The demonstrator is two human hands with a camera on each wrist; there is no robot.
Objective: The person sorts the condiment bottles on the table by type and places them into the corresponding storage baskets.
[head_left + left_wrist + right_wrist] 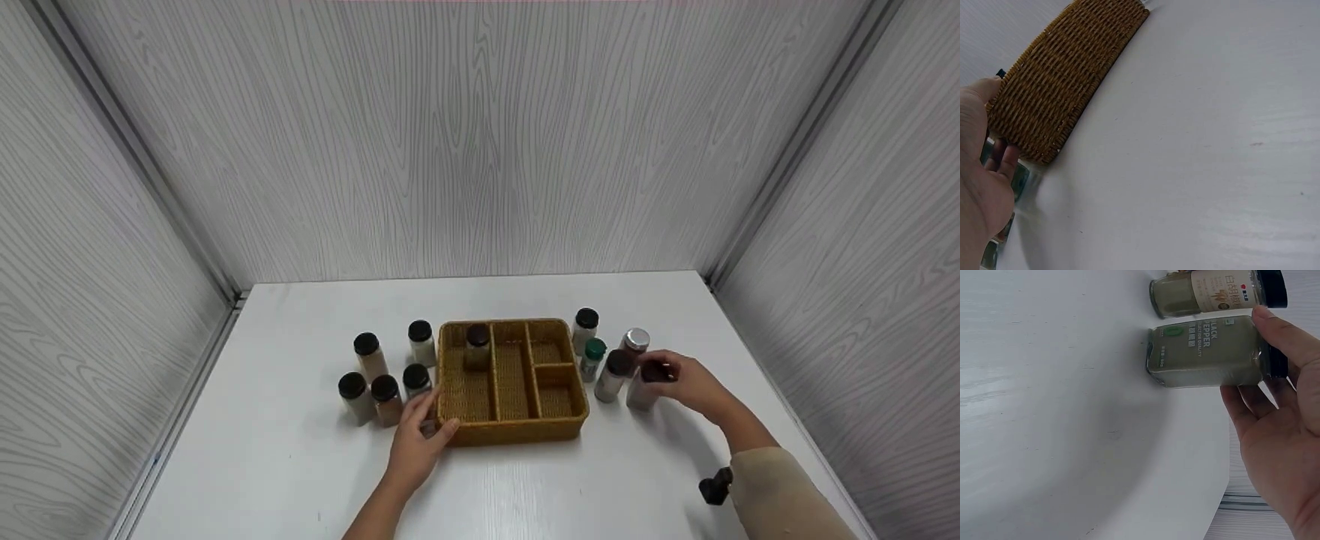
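A brown wicker basket (517, 432) with several compartments sits on the white table. My left hand (416, 442) holds its front left corner, the thumb at the front rim and fingers along the left side. In the left wrist view the fingers reach around the woven wall (1067, 79). At the right, my right hand (694, 384) grips a black-lidded glass jar (642, 395) near its top. The right wrist view shows this jar (1202, 354) upright with a "black pepper" label and greyish powder inside. One dark-lidded jar (478, 351) stands in the basket's left compartment.
Several black-lidded jars (387, 405) stand left of the basket, one close behind the left hand. On the right are a green-capped jar (592, 360), a silver-capped jar (636, 342) and black-lidded ones (615, 376). A small black object (715, 486) is at the right cuff.
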